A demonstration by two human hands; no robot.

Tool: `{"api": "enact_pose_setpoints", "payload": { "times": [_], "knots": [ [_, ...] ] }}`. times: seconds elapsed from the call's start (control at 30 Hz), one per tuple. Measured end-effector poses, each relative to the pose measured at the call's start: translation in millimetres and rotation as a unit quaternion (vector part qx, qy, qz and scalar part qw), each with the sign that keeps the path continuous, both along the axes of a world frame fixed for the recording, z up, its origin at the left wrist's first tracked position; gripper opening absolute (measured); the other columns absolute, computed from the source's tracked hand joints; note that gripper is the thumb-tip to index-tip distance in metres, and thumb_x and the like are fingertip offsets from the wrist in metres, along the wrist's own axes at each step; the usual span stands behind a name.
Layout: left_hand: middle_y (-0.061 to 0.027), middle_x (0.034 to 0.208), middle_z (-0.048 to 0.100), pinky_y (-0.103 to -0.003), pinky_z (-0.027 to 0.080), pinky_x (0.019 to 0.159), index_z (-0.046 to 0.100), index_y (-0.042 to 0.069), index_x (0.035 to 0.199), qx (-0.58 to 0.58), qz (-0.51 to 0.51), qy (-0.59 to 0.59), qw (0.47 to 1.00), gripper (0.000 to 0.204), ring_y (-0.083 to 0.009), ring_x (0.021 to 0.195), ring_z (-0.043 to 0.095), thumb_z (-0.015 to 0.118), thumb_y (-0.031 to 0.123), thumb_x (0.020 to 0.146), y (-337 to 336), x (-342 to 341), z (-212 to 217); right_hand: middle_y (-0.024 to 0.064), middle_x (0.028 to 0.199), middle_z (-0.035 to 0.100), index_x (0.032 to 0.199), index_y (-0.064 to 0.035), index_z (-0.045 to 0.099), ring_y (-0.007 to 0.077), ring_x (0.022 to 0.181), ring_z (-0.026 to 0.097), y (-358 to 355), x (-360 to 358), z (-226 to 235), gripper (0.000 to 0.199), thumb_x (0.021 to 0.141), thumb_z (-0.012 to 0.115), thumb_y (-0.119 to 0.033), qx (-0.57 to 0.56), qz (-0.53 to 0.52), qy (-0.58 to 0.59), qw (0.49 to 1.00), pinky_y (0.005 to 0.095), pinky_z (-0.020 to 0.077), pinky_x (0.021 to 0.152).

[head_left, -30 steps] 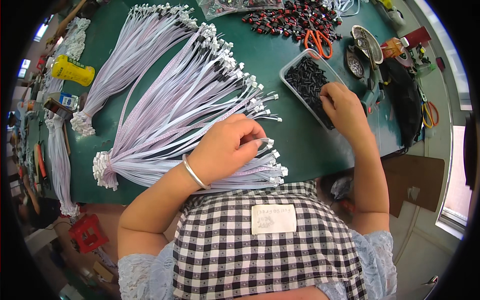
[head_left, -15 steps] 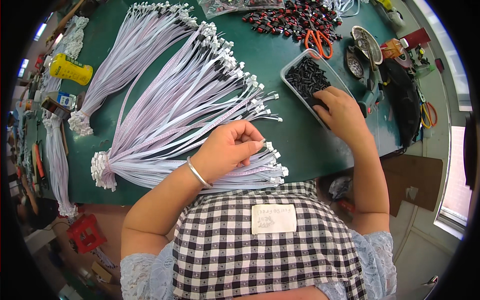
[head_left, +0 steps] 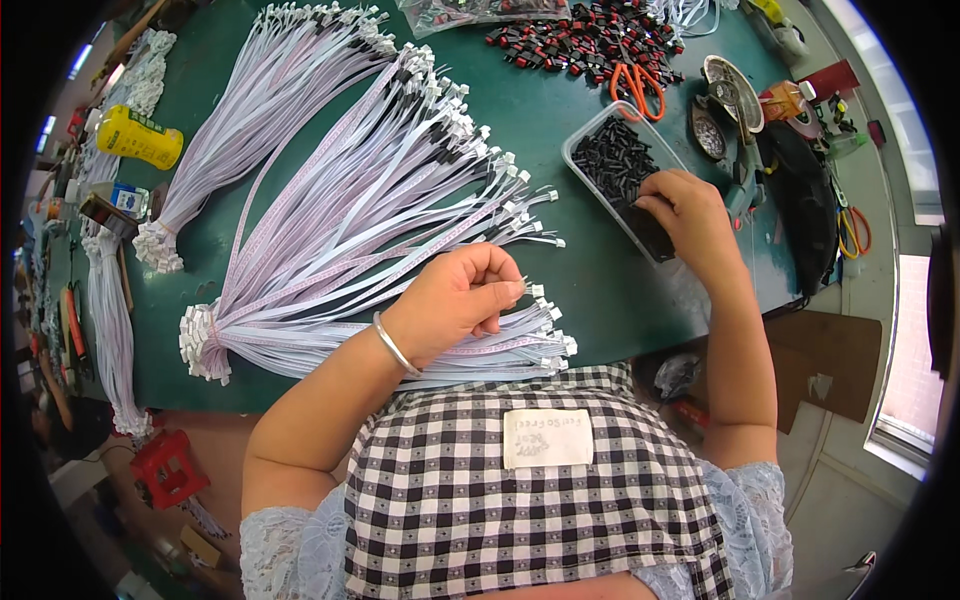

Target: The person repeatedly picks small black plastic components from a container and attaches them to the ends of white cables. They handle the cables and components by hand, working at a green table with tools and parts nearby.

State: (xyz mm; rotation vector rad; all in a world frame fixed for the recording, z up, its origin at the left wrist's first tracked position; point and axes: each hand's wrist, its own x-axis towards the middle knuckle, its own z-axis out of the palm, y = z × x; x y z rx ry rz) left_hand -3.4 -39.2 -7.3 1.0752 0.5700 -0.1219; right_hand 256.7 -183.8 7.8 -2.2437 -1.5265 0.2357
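While right hand (head_left: 690, 215) dips, tray (head_left: 585, 140) (black parts)

Left hand (head_left: 462, 300) pinching a ribbon cable (head_left: 380, 230) end, right hand (head_left: 690, 215) in tray of black connectors (head_left: 612, 160), green table (head_left: 560, 110)

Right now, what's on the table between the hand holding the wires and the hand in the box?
In the head view, only bare green table separates the left hand from the right hand.

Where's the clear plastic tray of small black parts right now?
The clear plastic tray of small black parts lies on the green table's right side, below the orange-handled scissors, with the right hand reaching in.
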Motion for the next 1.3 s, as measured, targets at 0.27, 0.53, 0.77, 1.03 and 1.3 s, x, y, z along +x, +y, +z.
{"api": "enact_pose_setpoints", "payload": {
  "times": [0.27, 0.53, 0.77, 1.03, 1.3],
  "knots": [
    [0.0031, 0.074, 0.056, -0.018, 0.04, 0.052, 0.059, 0.005, 0.094, 0.016, 0.002, 0.013, 1.0, 0.01, -0.0033, 0.06, 0.051, 0.063, 0.012, 0.087, -0.5, -0.9, 3.4, 0.0068, 0.085, 0.066, 0.089, 0.0013, 0.066, 0.0147, 0.079, 0.065, -6.2, -40.6, 28.9, 0.012, 0.078, 0.064, 0.004, 0.076, 0.002, 0.336, 0.939, 0.0247, 0.0498, 0.068],
    [0.0026, 0.074, 0.057, -0.017, 0.041, 0.051, 0.06, 0.004, 0.094, 0.021, 0.0, 0.004, 1.0, 0.011, -0.0034, 0.057, 0.051, 0.064, 0.011, 0.086, -2.0, 0.4, -0.3, 0.0071, 0.089, 0.065, 0.094, 0.0038, 0.063, 0.0113, 0.078, 0.064, -1.5, -104.1, -9.3, 0.01, 0.083, 0.063, 0.004, 0.077, -0.025, 0.605, 0.792, 0.0206, 0.0495, 0.068],
    [0.0017, 0.074, 0.058, -0.017, 0.041, 0.05, 0.058, 0.005, 0.092, 0.015, 0.007, 0.002, 1.0, 0.01, -0.0035, 0.056, 0.051, 0.064, 0.01, 0.086, -1.8, -1.4, -3.2, 0.0021, 0.087, 0.06, 0.091, 0.0016, 0.065, 0.0073, 0.074, 0.059, 1.2, -110.7, -10.1, 0.01, 0.08, 0.066, 0.004, 0.121, -0.046, 0.555, 0.822, 0.0203, 0.0468, 0.063],
    [0.0016, 0.074, 0.058, -0.017, 0.04, 0.05, 0.058, 0.005, 0.092, 0.011, 0.015, -0.014, 1.0, 0.009, -0.0036, 0.056, 0.05, 0.064, 0.009, 0.086, -2.6, -1.7, -4.2, 0.0026, 0.087, 0.06, 0.089, 0.0004, 0.065, 0.0076, 0.078, 0.06, 1.4, -113.2, -10.0, 0.01, 0.079, 0.068, 0.001, 0.101, -0.052, 0.507, 0.854, 0.021, 0.0476, 0.066],
    [0.0015, 0.073, 0.058, -0.018, 0.041, 0.05, 0.058, 0.005, 0.092, 0.017, 0.016, -0.015, 1.0, 0.009, -0.0039, 0.056, 0.051, 0.064, 0.009, 0.086, -3.2, -1.4, -2.1, 0.004, 0.086, 0.061, 0.086, 0.0008, 0.064, 0.0098, 0.077, 0.06, 4.1, -113.3, -10.8, 0.009, 0.078, 0.067, 0.002, 0.122, -0.018, 0.434, 0.893, 0.0227, 0.0477, 0.066]
  ]
}}
